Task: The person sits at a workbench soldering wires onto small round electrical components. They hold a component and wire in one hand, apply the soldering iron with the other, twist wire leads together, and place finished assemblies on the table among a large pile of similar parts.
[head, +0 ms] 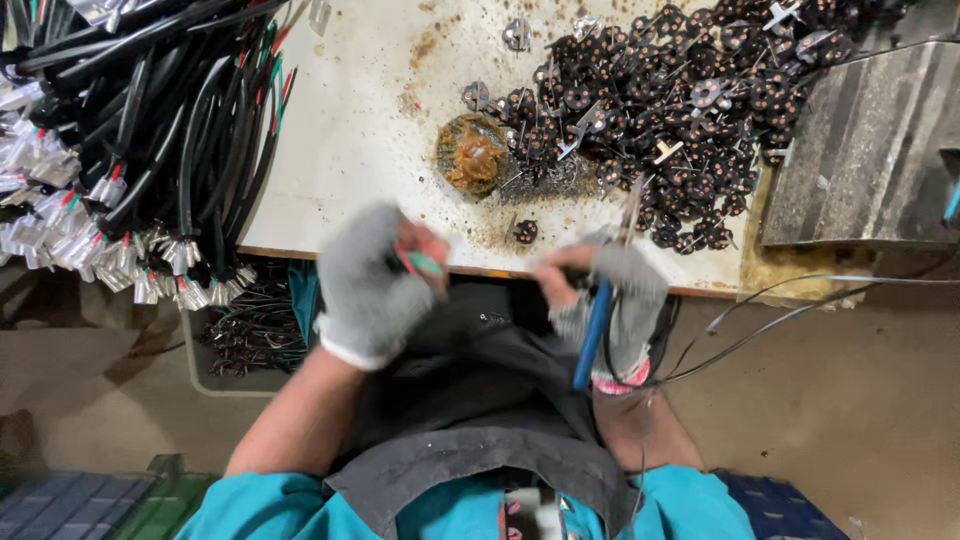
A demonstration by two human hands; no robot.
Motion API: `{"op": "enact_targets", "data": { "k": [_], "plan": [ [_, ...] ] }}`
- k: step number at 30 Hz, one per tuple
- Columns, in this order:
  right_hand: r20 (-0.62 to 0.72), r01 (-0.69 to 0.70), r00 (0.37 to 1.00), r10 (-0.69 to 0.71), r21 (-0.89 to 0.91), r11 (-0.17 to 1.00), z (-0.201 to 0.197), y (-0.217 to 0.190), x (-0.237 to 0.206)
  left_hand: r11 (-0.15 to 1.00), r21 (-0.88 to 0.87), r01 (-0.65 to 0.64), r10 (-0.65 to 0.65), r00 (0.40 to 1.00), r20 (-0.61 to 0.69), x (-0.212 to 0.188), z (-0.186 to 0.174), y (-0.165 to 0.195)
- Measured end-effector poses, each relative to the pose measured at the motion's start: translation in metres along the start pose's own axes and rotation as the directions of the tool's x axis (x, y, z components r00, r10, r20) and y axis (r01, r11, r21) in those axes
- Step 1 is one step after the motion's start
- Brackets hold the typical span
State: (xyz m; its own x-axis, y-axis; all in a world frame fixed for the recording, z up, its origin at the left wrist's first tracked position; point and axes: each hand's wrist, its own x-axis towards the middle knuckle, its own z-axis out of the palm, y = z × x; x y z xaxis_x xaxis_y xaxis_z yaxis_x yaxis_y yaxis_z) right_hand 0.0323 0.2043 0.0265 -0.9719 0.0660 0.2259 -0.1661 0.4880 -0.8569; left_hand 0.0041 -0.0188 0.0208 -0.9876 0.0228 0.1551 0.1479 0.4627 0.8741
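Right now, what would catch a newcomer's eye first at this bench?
Probably the big heap of small dark round parts across the table's far right, and the thick bundle of black cables on the left. In front, the gloved right hand holds a blue-handled tool; the left hand holds coloured wires.

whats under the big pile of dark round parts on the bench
The pile of dark round parts lies on the stained white benchtop, with small metal tabs mixed in. Whatever is deeper beneath the pile is covered.
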Motion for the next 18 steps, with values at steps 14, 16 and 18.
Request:
{"op": "enact_targets", "data": {
  "k": [14, 16, 18],
  "plan": [
    [0.146, 0.092, 0.988, -0.042, -0.35, 0.932, 0.002, 0.018, 0.013, 0.976, 0.191, 0.107, -0.121, 0.99, 0.066, 0.032, 0.007, -0.023],
    [0.192, 0.078, 0.981, -0.003, -0.384, 0.92, 0.001, 0.016, 0.015, 0.977, 0.203, 0.07, -0.082, 0.995, 0.051, 0.031, 0.007, -0.024],
    [0.224, 0.099, 0.974, -0.007, -0.402, 0.91, 0.0, 0.015, 0.017, 0.978, 0.195, 0.072, -0.082, 0.996, 0.046, 0.03, 0.008, -0.024]
  ]
}}
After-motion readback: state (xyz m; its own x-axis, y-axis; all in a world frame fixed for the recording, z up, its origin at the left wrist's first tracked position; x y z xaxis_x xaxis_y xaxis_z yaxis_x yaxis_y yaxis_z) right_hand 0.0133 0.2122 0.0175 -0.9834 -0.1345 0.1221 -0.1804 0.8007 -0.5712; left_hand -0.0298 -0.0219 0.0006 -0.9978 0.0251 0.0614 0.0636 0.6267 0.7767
